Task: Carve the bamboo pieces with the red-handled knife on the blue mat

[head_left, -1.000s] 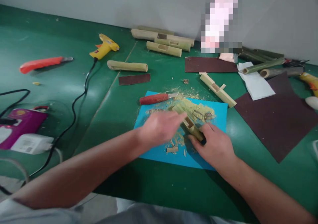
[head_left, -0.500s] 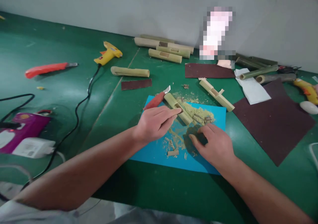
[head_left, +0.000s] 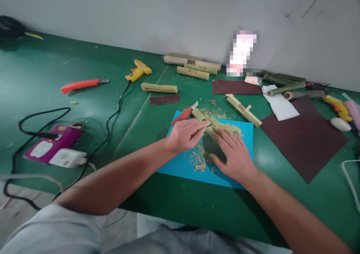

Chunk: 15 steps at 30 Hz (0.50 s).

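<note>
On a blue mat (head_left: 180, 164) lies a short green bamboo piece (head_left: 200, 116) with a slot cut in it, amid a pile of pale shavings (head_left: 227, 126). My left hand (head_left: 185, 134) is closed around the bamboo's middle. A red-handled knife (head_left: 183, 115) sits just behind that hand, blade pointing away from me; whether the hand also holds it I cannot tell. My right hand (head_left: 233, 154) rests with fingers stretched out flat over the bamboo's near end. A dark patch (head_left: 213, 149) lies under its palm; I cannot make it out.
Green table (head_left: 84, 134) against a grey wall. Several bamboo tubes (head_left: 194, 68) at the back, another slotted one (head_left: 243, 109) right of the mat. Brown sandpaper sheets (head_left: 303, 141), yellow glue gun (head_left: 137, 72) with black cord, orange cutter (head_left: 80, 85), purple box (head_left: 53, 147), white paper (head_left: 279, 104).
My left hand has taken hold of the bamboo piece and turned it on the mat. The right hand went from gripping the bamboo's end to lying flat. The knife has turned diagonal.
</note>
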Motion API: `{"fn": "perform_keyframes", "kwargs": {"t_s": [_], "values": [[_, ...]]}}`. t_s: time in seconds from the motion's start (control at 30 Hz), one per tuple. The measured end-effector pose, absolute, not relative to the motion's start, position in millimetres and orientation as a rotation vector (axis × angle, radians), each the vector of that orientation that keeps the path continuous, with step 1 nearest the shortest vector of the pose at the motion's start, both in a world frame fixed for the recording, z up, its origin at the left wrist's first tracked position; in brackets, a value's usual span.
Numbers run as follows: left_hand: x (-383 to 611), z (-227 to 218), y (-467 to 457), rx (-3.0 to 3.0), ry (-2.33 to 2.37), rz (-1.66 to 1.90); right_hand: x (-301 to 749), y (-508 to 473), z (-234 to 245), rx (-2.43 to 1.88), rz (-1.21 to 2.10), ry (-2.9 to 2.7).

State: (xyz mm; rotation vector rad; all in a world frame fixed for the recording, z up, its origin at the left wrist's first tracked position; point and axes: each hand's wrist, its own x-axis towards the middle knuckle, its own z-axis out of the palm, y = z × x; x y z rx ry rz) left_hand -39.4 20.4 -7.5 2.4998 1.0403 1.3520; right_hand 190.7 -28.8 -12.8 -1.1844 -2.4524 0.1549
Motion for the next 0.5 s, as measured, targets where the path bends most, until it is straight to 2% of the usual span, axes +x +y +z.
{"fn": "perform_keyframes", "kwargs": {"t_s": [0.37, 0.5], "values": [[-45.3, -1.3, 27.1, 2.063, 1.405, 1.539, 189.1, -25.0, -9.8, -1.167, 0.151, -2.373], [-52.6, 9.8, 29.2, 2.111, 1.490, 1.444, 192.5, -28.5, -10.7, -1.181, 0.085, -2.359]]}}
